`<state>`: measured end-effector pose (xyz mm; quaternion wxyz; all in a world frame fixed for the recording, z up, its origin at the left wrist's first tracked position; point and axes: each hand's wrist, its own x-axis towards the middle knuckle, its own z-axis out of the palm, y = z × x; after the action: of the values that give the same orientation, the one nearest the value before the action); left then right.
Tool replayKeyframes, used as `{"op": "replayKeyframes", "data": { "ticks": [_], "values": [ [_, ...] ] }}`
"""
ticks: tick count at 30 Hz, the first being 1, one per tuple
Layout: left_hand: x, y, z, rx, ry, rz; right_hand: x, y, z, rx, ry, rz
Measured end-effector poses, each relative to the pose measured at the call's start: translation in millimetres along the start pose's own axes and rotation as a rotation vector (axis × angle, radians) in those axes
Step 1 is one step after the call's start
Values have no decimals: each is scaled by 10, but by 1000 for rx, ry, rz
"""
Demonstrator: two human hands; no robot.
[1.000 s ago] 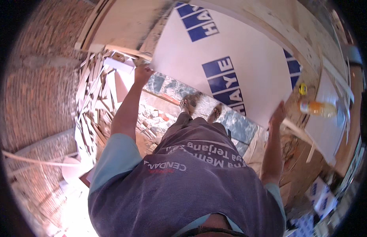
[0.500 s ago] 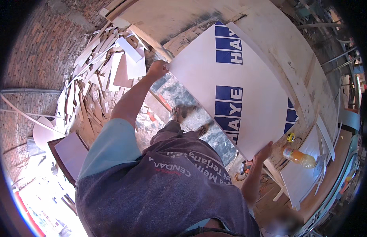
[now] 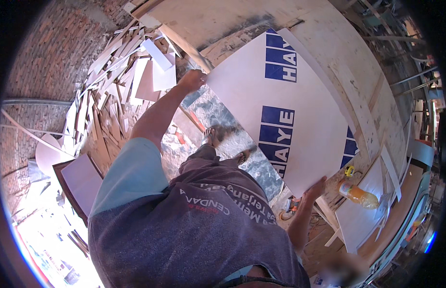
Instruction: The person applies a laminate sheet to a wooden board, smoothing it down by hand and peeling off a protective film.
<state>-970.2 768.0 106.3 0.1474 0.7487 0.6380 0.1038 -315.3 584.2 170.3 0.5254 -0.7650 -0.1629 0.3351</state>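
Note:
A large white sheet with blue printed blocks [image 3: 314, 129] lies across the wooden worktop in front of me. Its near-left corner is gripped by my left hand [image 3: 193, 80], whose fingers curl round the edge. My right hand [image 3: 315, 189] holds the near-right corner, fingers on top and the thumb hidden below. Just beyond my right hand are a yellow tape measure [image 3: 349, 171] and a plastic bottle of orange liquid [image 3: 358, 194], which lies on its side.
Offcut strips and panels [image 3: 108, 91] are heaped on the floor at the left, by a brick wall [image 3: 45, 62]. The worktop [image 3: 323, 38] stretches away beyond the sheet. More white offcuts [image 3: 359, 221] lie at the right. An orange-and-grey tool [image 3: 291, 206] sits below the sheet's near corner.
The view has shifted slightly. Both hands keep their hold on the sheet, which has barely moved on the worktop.

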Motion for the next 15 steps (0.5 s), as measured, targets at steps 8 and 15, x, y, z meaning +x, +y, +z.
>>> {"op": "replayKeyframes", "data": {
  "ticks": [8, 15],
  "values": [
    [15, 118, -83, -60, -43, -23, 31, 96, -49, 81, -10, -26],
    [-86, 95, -3, -96, 137, 2, 45, 246, -46, 146, 41, -16]
  ]
}}
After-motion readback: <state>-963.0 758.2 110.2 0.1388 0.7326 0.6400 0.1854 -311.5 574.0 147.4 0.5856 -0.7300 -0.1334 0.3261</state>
